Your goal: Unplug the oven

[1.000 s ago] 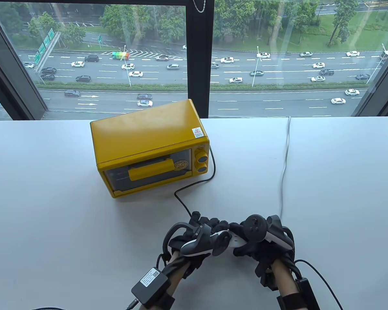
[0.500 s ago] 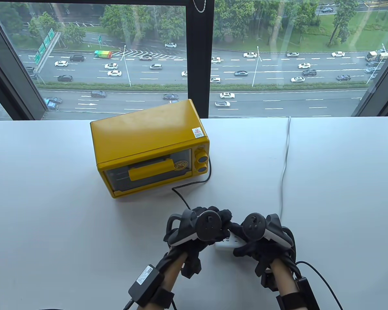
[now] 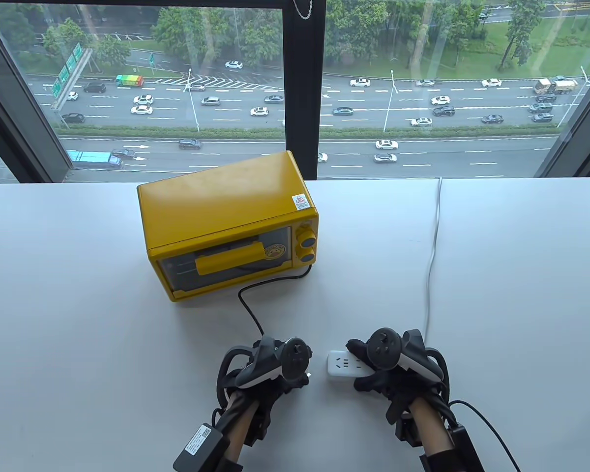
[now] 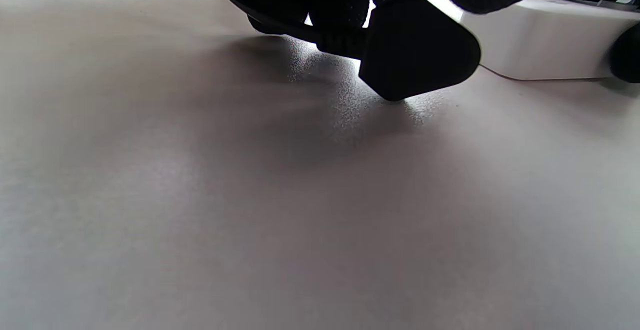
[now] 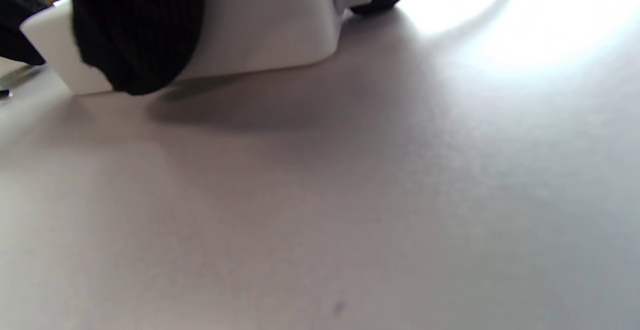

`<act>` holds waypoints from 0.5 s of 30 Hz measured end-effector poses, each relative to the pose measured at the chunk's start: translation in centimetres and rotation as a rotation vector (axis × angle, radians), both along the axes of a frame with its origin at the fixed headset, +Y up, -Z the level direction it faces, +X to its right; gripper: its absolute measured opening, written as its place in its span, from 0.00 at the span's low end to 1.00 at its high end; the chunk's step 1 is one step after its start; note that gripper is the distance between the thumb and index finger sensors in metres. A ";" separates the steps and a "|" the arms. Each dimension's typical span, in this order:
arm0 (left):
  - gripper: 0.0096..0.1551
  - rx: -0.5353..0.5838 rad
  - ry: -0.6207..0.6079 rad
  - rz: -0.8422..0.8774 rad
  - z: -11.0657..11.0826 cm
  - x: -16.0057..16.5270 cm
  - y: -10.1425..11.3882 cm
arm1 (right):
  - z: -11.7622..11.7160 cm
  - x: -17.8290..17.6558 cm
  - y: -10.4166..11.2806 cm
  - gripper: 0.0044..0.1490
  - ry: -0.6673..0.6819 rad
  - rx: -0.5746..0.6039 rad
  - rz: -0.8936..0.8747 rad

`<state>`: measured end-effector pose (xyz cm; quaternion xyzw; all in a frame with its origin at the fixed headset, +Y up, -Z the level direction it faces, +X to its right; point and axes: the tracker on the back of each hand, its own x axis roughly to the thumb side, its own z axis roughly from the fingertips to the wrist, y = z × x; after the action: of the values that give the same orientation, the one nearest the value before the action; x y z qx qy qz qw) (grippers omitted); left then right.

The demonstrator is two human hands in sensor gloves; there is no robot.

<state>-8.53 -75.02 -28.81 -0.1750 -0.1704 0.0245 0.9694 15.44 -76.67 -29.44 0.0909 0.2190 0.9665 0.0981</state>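
Observation:
The yellow oven (image 3: 226, 221) stands at the middle back of the white table (image 3: 78, 319). Its black cord (image 3: 248, 307) runs forward to my left hand (image 3: 281, 369). That hand grips the black plug (image 4: 417, 50), which is out of the white power strip (image 3: 340, 367) and held low over the table, a short gap to its left. My right hand (image 3: 376, 366) holds the strip down from its right end, with a finger (image 5: 135, 25) against its side (image 5: 265, 25). The strip's sockets facing up are empty.
The strip's white cable (image 3: 430, 265) runs from my right hand back to the table's far edge at the window. The oven stands left of centre, with its door and knobs facing me.
My left hand has pulled the plug out of the strip and moved left and toward me. The black cord has shifted left with it. My right hand has stayed on the strip.

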 end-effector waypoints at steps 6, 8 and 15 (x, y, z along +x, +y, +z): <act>0.44 0.094 0.095 0.091 0.7 -2.6 1.2 | 0.2 -0.1 0.0 0.54 0.029 -0.030 0.015; 0.45 0.209 0.156 -0.015 0.8 -4.0 2.3 | 0.3 -0.1 0.3 0.57 0.055 -0.084 0.006; 0.48 0.240 0.208 -0.102 0.8 -7.9 2.1 | 0.8 2.9 3.6 0.47 -0.087 0.074 -0.159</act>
<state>-16.40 -72.88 -28.01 -0.0631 -0.0618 -0.0274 0.9957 18.36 -73.06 -28.69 0.0693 0.1707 0.9662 0.1806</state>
